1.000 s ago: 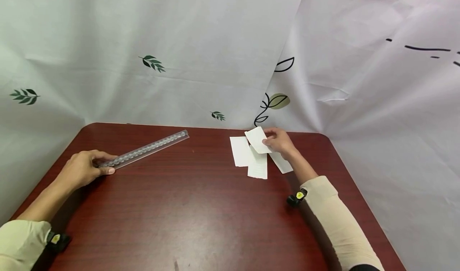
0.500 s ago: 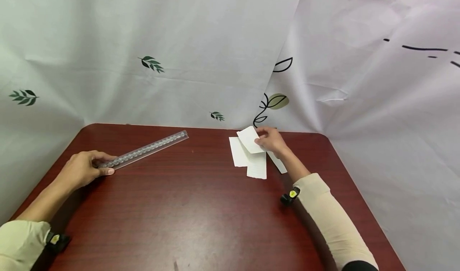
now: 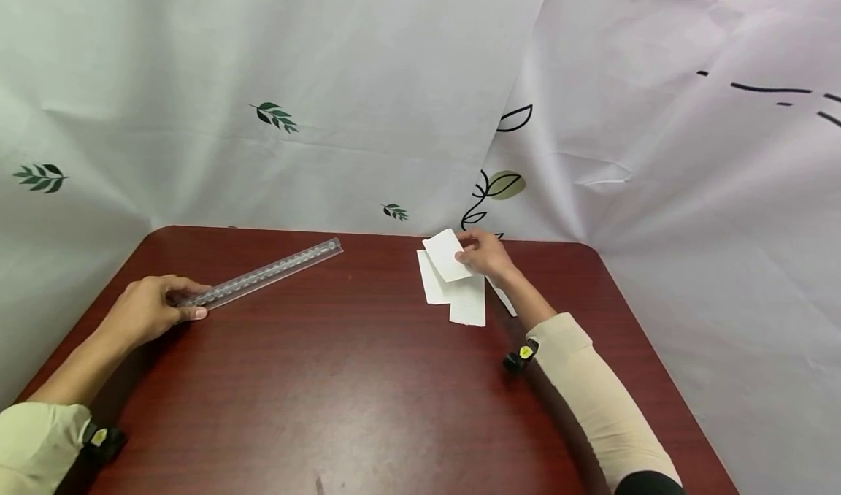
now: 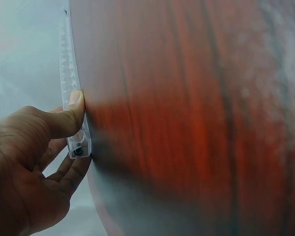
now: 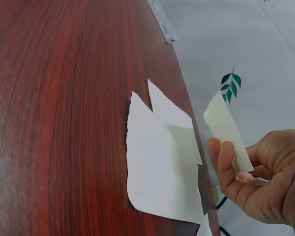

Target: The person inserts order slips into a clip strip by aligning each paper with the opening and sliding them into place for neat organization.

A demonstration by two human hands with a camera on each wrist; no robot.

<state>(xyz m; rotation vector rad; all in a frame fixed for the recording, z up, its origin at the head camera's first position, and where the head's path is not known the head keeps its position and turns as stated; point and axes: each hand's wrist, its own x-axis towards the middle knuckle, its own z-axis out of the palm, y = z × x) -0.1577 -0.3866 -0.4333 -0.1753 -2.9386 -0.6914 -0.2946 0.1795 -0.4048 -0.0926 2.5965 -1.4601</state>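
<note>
My left hand (image 3: 147, 307) grips the near end of a long clear plastic ruler-like strip (image 3: 269, 270), thumb on one side and fingers on the other. In the left wrist view the thumb presses the transparent strip (image 4: 69, 64) near its end. At the back right, my right hand (image 3: 489, 254) pinches a small white paper piece (image 3: 447, 252) between thumb and fingers. The right wrist view has this paper (image 5: 226, 129) raised off the table. Below it, several white paper pieces (image 3: 468, 307) lie overlapping; part of one is hidden behind the right forearm.
The dark red wooden table (image 3: 315, 378) has rounded far corners. White cloth (image 3: 328, 101) with leaf prints hangs close behind its back edge and along the right side. A black wrist camera (image 3: 519, 356) sits on the right wrist, another (image 3: 101, 440) on the left.
My right hand has moved left with the pinched paper piece, which now hangs over the left part of the papers. The left hand and the clear strip stay in place.
</note>
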